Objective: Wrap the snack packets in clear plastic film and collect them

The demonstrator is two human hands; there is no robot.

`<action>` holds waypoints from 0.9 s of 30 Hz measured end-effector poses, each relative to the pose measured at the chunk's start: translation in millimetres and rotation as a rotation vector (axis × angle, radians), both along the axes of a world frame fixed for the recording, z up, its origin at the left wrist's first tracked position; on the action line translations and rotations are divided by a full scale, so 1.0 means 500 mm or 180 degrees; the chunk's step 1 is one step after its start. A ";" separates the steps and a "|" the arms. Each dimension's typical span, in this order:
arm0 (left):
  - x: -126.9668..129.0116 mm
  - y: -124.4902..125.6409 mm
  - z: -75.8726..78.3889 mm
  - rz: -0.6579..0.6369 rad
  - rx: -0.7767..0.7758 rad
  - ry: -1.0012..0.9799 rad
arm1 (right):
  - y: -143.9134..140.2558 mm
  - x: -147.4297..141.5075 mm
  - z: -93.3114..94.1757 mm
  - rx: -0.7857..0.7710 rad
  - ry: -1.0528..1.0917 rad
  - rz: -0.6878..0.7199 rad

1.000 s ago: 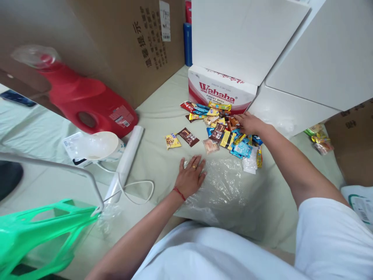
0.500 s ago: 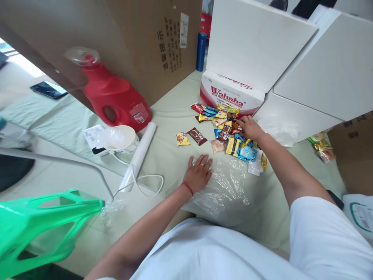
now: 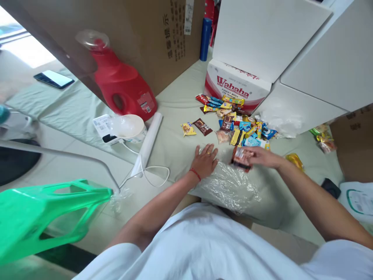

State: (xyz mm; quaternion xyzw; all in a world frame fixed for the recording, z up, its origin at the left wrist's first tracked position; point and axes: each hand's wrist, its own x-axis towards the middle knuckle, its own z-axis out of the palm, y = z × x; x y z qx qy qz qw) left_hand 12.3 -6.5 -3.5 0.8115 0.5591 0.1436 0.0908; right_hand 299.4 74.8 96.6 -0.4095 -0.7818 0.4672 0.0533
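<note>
I see my right hand (image 3: 259,156) closed around a small reddish snack packet (image 3: 240,158), carrying it low over the clear plastic bag (image 3: 233,182) that lies on the pale green sheet (image 3: 175,101). My left hand (image 3: 205,161) lies flat with fingers spread on the bag's edge at about 9 o'clock from the packet, holding nothing, only pressing the film down. The snack pile (image 3: 236,124) sits at 12 o'clock from the packet, close by, in front of the white carton (image 3: 233,83).

The risk I judge greatest: the bag looks crumpled and I cannot tell where its mouth is, so the packet could land on top of the film rather than inside. The packet is blurred, so how firmly it is held is unclear; a loose pinch could drop it. My right forearm also passes near the yellow packet (image 3: 294,158) at 3 o'clock and could brush it aside.
</note>
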 end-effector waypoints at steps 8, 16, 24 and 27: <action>0.006 -0.003 -0.002 0.0011 0.0112 -0.0004 | -0.124 -0.105 -0.048 0.1812 -0.0959 0.0596; 0.007 -0.003 -0.006 0.0015 0.0150 0.0025 | -0.216 -0.120 -0.059 0.2227 -0.1082 0.0694; 0.010 -0.002 -0.014 0.0040 0.0121 0.0102 | -0.142 -0.059 -0.062 0.1981 -0.0517 -0.0066; 0.010 -0.001 -0.014 0.0043 0.0102 0.0144 | -0.136 -0.080 -0.085 0.1829 -0.0929 0.0437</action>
